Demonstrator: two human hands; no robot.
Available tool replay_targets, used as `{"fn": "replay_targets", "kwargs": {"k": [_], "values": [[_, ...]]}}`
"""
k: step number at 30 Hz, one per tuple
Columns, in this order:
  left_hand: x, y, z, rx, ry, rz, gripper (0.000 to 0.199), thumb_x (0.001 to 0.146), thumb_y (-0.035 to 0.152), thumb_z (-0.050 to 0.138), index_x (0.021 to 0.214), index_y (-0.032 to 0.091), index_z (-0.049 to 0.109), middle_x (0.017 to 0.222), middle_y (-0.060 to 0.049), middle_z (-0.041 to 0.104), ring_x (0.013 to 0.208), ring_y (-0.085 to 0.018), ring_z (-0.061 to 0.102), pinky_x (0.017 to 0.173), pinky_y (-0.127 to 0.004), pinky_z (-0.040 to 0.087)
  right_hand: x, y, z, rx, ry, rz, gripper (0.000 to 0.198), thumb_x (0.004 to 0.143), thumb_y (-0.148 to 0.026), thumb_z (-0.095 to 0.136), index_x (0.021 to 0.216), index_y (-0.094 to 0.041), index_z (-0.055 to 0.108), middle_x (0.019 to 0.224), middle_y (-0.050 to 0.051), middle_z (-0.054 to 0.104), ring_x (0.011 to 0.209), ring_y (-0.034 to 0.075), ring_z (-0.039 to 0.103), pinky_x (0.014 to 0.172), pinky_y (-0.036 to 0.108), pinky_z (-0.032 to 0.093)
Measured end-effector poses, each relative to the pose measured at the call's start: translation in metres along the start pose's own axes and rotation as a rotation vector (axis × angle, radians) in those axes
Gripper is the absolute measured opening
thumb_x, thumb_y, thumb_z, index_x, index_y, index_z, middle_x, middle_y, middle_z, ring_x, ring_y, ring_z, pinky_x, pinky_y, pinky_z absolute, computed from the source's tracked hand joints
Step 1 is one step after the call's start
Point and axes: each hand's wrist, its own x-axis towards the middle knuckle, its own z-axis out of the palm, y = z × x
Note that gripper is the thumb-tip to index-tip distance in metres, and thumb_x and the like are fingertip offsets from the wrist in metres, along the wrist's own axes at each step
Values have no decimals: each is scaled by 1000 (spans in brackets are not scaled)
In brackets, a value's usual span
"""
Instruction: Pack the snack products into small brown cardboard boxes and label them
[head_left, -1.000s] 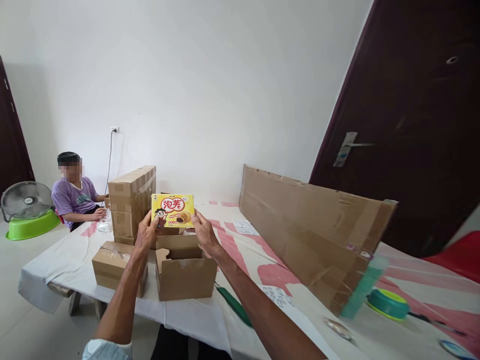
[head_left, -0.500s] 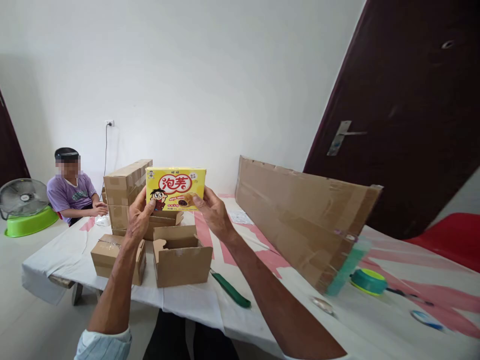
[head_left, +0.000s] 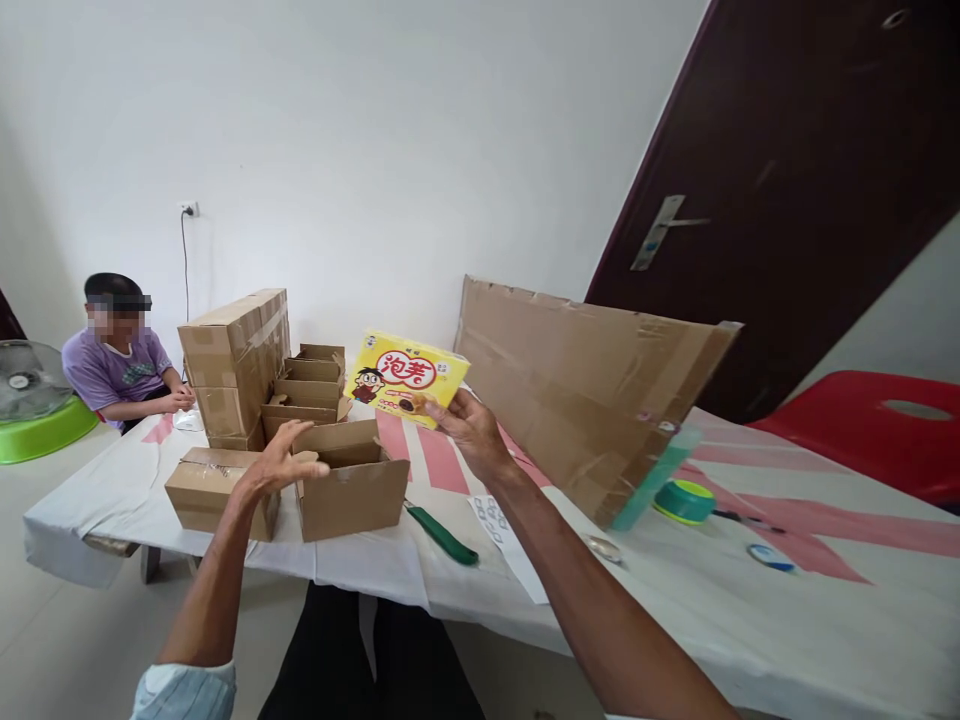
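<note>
I have one yellow box [head_left: 409,380] up in the air above the surface [head_left: 675,620], and, with noon toward the wall, its long axis runs from just past nine to just past three, dipping at the right end. The right hand [head_left: 471,428] pinches it at its four o'clock corner, so that hand is the nearer; my left hand [head_left: 281,462] is off at the box's eight o'clock, fingers and thumb spread, holding nothing, and I cannot tell whether it touches the cardboard beside it. The relation I care about: the one near open carton [head_left: 352,505] sits at seven o'clock from the box, lower and apart from it, closest to the left hand. Further out at nine I count what look like three open cartons [head_left: 307,400], overlapping; at eight, one taped small carton [head_left: 214,492]. Beyond nine is one taped stack [head_left: 232,365], its cartons too merged to count. Around half past five lies one green-handled tool [head_left: 444,537]; at five, one printed sheet [head_left: 510,555]; at three, one large cardboard piece [head_left: 585,400]; at four, one green tape roll [head_left: 684,500].
</note>
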Motion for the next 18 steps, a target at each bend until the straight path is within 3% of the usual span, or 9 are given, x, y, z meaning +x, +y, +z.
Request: {"fn": "replay_targets", "kwargs": {"k": [2, 4, 11, 18], "values": [[-6, -18, 7, 79, -106, -24, 104, 59, 53, 98, 151, 25, 57, 170, -18, 33, 159, -42, 30, 128, -58, 30, -1, 15, -14, -2, 62, 24, 61, 67, -55, 94, 110, -22, 68, 127, 10, 77, 113, 30, 74, 96, 46, 63], [-9, -30, 17, 149, -136, -36, 106, 55, 46, 101, 149, 24, 57, 170, -20, 30, 159, -44, 28, 127, -61, 30, -3, 31, -28, -13, 122, 40, 61, 66, -56, 93, 109, -22, 68, 126, 9, 77, 110, 29, 75, 94, 44, 64], [-13, -35, 46, 174, -117, 20, 49, 70, 19, 88, 117, 20, 77, 149, -16, 53, 145, -38, 47, 126, -56, 35, -4, 84, -73, -65, 289, 157, 67, 55, -57, 96, 104, -22, 66, 114, 10, 79, 102, 30, 76, 84, 44, 65], [-55, -17, 41, 10, -284, 105, 49, 67, 14, 90, 113, 22, 76, 156, -15, 46, 148, -38, 46, 124, -56, 37, -10, 126, -86, -138, 289, 248, 70, 46, -54, 99, 97, -21, 66, 106, 11, 80, 100, 31, 75, 84, 45, 62]]}}
